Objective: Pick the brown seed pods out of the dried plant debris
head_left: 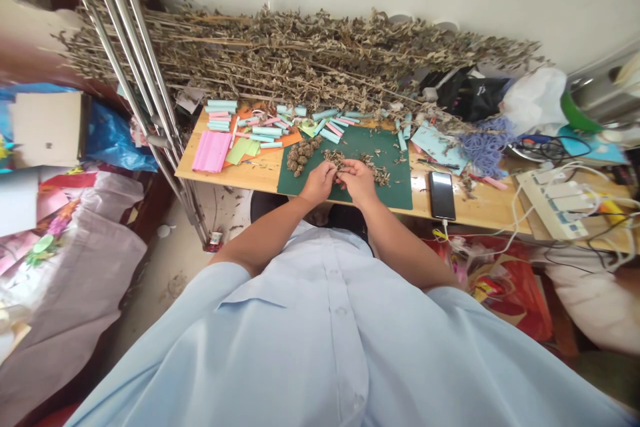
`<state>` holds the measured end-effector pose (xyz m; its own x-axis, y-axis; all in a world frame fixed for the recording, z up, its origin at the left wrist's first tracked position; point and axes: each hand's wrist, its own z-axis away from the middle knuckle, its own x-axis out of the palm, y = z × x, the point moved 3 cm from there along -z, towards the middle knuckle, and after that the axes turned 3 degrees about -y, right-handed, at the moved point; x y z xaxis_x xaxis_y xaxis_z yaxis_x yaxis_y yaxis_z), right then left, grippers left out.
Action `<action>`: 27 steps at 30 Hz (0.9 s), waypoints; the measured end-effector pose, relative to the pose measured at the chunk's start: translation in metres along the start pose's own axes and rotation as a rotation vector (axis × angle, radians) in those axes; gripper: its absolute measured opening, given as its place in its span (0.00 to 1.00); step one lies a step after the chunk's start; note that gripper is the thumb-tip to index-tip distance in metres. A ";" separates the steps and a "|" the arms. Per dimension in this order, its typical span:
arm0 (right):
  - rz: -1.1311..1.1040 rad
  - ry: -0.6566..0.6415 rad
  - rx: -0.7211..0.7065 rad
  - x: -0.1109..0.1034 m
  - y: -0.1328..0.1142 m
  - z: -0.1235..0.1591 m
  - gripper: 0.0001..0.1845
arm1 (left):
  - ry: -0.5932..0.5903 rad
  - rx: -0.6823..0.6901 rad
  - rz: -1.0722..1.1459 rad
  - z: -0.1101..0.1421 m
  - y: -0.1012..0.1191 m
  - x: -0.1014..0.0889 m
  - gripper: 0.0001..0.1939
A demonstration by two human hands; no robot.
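My left hand (320, 184) and my right hand (359, 181) meet over a green cutting mat (345, 140), fingers closed and fingertips almost touching. Between them they pinch a bit of dried leaves; a clump of dried leaves (334, 157) shows just beyond the fingertips. How much each hand holds is partly hidden. Several rolled brown leaf balls (299, 157) are gathered left of my left hand. Loose crumbled leaves (376, 171) lie scattered beside my right hand.
Long dried plant stalks (280, 47) are heaped along the wall. Paper rolls (267, 131) and pink paper (211, 151) lie at the left. Rightward are a phone (442, 195) with its cable, purple string (485, 145) and a power strip (553, 203). Metal poles (145, 73) rise at the table's left end.
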<state>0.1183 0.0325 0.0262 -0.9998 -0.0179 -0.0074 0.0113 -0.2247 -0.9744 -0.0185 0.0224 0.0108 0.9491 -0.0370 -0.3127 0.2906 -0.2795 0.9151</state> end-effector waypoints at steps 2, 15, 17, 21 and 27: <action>-0.006 0.010 0.007 0.001 0.000 0.001 0.24 | 0.006 0.006 -0.002 0.000 0.000 0.000 0.10; 0.048 0.121 -0.039 -0.018 0.000 -0.006 0.20 | 0.017 -0.040 0.031 0.000 -0.001 -0.001 0.13; 0.110 0.104 -0.061 -0.018 -0.003 -0.006 0.20 | 0.006 -0.039 0.025 0.000 -0.001 -0.001 0.12; 0.180 -0.003 -0.074 -0.012 -0.010 -0.003 0.24 | -0.016 -0.024 0.033 0.000 0.001 -0.002 0.11; 0.151 -0.056 -0.050 -0.007 -0.009 -0.002 0.25 | -0.034 -0.015 0.026 -0.001 0.004 -0.002 0.11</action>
<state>0.1253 0.0363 0.0351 -0.9844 -0.1024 -0.1429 0.1587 -0.1669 -0.9731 -0.0188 0.0220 0.0151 0.9518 -0.0765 -0.2969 0.2679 -0.2636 0.9267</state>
